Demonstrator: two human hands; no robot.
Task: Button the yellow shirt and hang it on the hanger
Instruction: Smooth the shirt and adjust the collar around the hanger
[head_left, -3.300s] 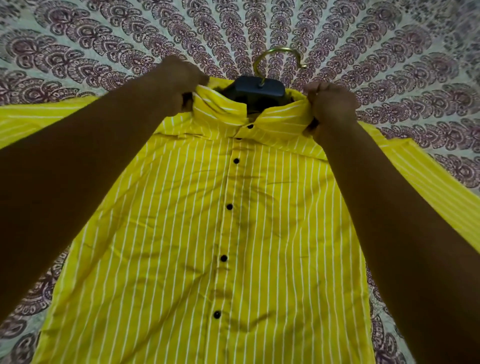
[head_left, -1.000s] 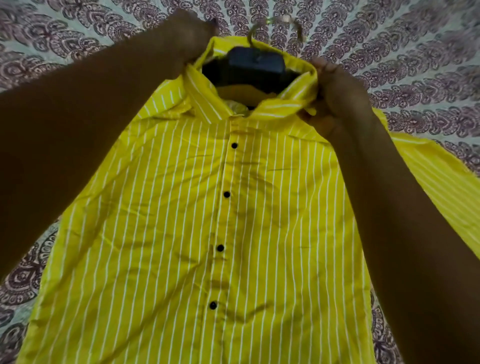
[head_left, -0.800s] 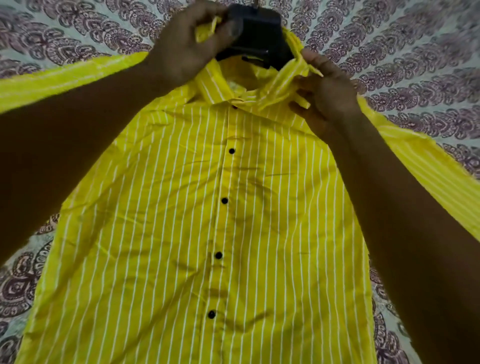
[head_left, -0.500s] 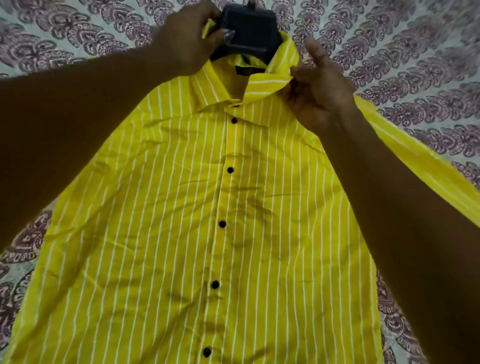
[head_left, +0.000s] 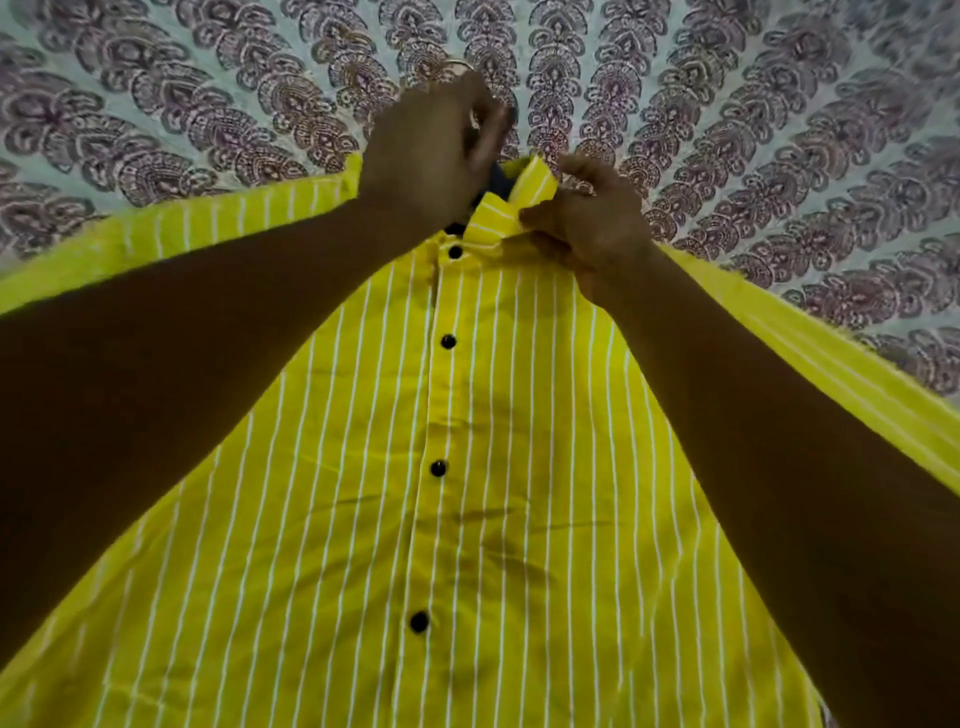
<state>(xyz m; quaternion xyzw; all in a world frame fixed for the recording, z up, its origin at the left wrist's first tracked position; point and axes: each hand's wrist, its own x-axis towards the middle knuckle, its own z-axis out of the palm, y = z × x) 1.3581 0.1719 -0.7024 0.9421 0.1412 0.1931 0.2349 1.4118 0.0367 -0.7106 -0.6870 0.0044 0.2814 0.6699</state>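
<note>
At the collar (head_left: 523, 193) of the yellow shirt (head_left: 519, 493), my left fingers (head_left: 485, 137) now grip the hanger (head_left: 497, 183) higher, my right fingers (head_left: 537, 217) pinching the collar down: nearly hung.

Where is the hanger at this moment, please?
In the head view, the hanger is top centre, mostly hidden inside the neck of the yellow shirt, a dark sliver between the left hand and the collar flap pinched by the right hand.
</note>
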